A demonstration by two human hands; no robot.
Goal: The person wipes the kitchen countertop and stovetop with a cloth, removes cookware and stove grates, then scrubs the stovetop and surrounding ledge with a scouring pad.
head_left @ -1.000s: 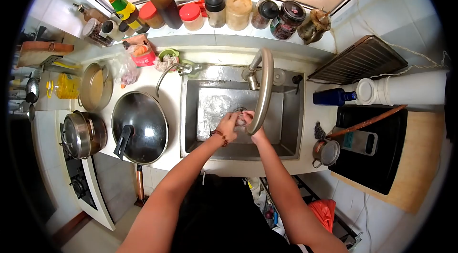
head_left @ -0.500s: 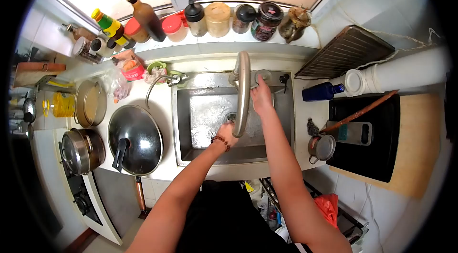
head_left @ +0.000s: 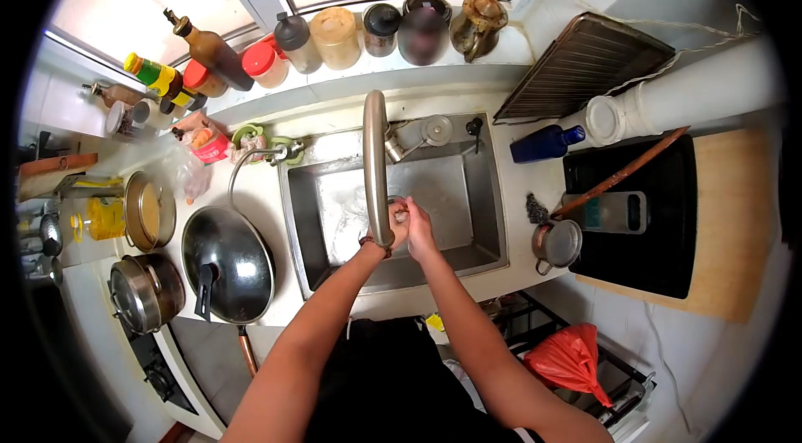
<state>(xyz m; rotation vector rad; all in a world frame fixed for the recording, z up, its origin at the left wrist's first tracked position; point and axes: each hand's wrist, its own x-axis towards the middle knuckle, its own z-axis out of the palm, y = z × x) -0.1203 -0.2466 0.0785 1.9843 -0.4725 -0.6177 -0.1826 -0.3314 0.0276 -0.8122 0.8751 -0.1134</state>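
Note:
Over the steel sink (head_left: 451, 251), my left hand (head_left: 396, 230) and my right hand (head_left: 420, 227) are close together, just right of the curved faucet spout (head_left: 375, 167). The spout partly covers my left hand and its wrist, which wears a beaded bracelet (head_left: 376, 246). Something small and pale shows between the hands, too small to name. Fingers of my left hand are curled and mostly hidden. My right hand has its fingers pressed together beside the left. The faucet lever (head_left: 401, 146) stands behind the spout.
Left of the sink are a lidded wok (head_left: 228, 263), a steel pot (head_left: 148, 293) and a plastic bag (head_left: 190, 177). On the right are a blue bottle (head_left: 547, 144), a small metal pot (head_left: 557, 243) and a black tray (head_left: 668, 259). Jars (head_left: 336, 38) line the windowsill.
My right hand was at the faucet lever half a second ago and has come back down beside my left hand. The lever now points to the right of the spout. The view has shifted.

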